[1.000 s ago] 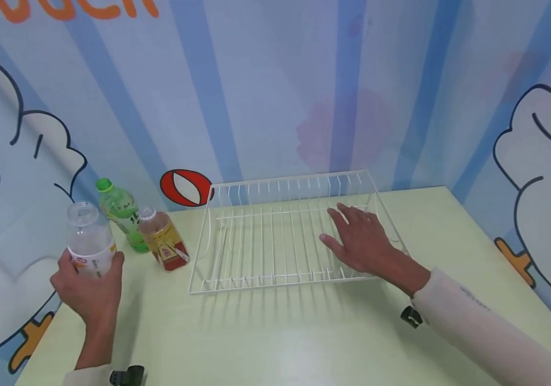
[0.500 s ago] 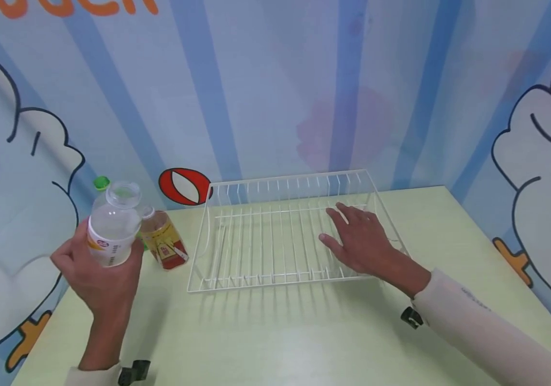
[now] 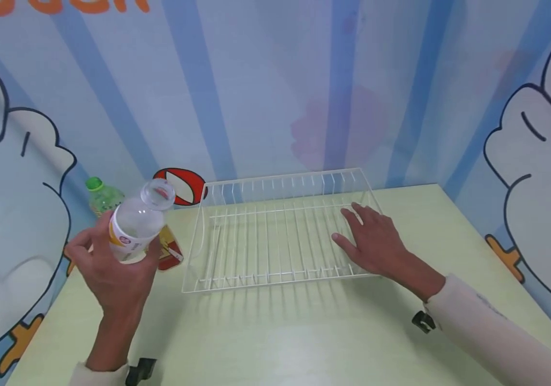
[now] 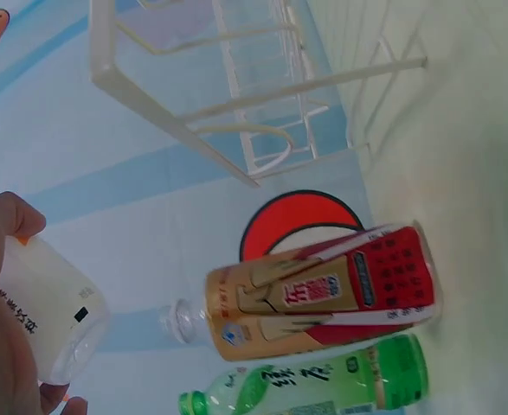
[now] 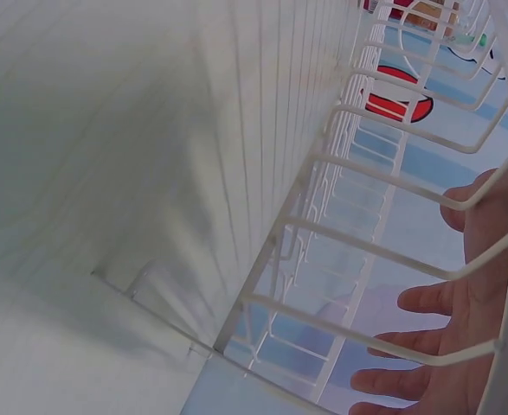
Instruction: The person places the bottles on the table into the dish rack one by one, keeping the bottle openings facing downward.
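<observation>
Clear plastic bottle (image 3: 136,219) is held tilted left of the wire rack (image 3: 275,284), left hand (image 3: 116,273) gripping it low (keeps the neck free, I'd guess from here), right hand (image 3: 377,239) spread over the rack's right end.

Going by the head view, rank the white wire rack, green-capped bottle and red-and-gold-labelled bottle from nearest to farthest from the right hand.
1. White wire rack, its right part at the right hand.
2. Red-and-gold-labelled bottle, just left of the rack.
3. Green-capped bottle, farthest left of the three.
</observation>
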Demonstrator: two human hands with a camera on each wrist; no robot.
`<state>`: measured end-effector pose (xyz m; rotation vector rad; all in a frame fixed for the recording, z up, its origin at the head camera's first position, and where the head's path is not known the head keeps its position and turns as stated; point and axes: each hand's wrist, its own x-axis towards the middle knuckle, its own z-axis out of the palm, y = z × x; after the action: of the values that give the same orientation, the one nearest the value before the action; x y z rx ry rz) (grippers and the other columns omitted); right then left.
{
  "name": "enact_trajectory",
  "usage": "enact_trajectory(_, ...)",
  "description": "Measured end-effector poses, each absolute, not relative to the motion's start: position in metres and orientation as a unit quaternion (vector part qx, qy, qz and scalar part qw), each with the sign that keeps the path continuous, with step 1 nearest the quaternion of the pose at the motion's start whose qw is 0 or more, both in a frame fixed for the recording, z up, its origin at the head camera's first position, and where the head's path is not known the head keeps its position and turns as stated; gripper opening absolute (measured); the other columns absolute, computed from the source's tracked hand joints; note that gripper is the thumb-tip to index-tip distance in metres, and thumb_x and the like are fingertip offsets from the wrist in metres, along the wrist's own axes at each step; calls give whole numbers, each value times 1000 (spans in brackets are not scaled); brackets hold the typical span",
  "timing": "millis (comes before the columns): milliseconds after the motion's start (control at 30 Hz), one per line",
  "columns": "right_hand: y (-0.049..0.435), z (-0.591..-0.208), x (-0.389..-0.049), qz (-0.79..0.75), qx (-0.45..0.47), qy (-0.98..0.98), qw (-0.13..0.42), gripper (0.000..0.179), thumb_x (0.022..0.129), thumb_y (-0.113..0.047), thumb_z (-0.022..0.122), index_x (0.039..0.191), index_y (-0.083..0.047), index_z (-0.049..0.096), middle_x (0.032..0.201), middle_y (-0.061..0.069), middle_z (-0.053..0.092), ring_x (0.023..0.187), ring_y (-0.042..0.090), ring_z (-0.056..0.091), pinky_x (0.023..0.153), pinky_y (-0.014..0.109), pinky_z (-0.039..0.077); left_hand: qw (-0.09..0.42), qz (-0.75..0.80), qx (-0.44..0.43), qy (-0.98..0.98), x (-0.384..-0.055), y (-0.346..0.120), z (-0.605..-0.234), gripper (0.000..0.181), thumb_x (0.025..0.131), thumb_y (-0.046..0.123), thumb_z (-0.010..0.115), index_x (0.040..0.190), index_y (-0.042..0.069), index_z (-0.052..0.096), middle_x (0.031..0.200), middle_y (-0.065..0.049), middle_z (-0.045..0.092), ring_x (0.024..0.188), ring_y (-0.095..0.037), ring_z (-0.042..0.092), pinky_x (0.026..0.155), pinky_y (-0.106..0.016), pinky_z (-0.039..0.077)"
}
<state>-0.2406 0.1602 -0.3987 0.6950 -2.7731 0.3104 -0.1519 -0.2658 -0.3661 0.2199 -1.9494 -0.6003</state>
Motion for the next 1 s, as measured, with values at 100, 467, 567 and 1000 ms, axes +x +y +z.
enact_trajectory(100,160,-399,-240,108,240,-955,140,60,100,-41,52,142,2,47,145,29,44,131,49,43,97,65,40,520,-242,66,-816,-153,-258,-362,69,76,28,83,138,20,56,126,-22,48,127,-28,43,85,-52,51)
enact_trajectory(467,158,-397,-238,102,245,-952,156,58,100,-41,53,138,3,50,143,29,48,129,48,47,94,63,43,501,-202,6,-842,-155,-231,-352,72,70,17,84,137,17,57,125,-24,48,123,-37,44,84,-60,46)
enact_trajectory(567,157,-395,-239,101,247,-950,160,58,100,-40,53,138,3,50,142,29,48,128,48,47,93,63,44,496,-187,-15,-848,-156,-224,-351,75,68,16,87,136,16,57,126,-25,48,122,-39,45,87,-63,44)
enact_trajectory(1000,154,-388,-240,97,241,-954,148,61,100,-44,52,142,1,46,146,28,43,133,48,42,97,66,39,474,-160,-63,-864,-160,-211,-359,74,66,19,86,135,15,57,119,-27,47,115,-41,45,86,-65,41)
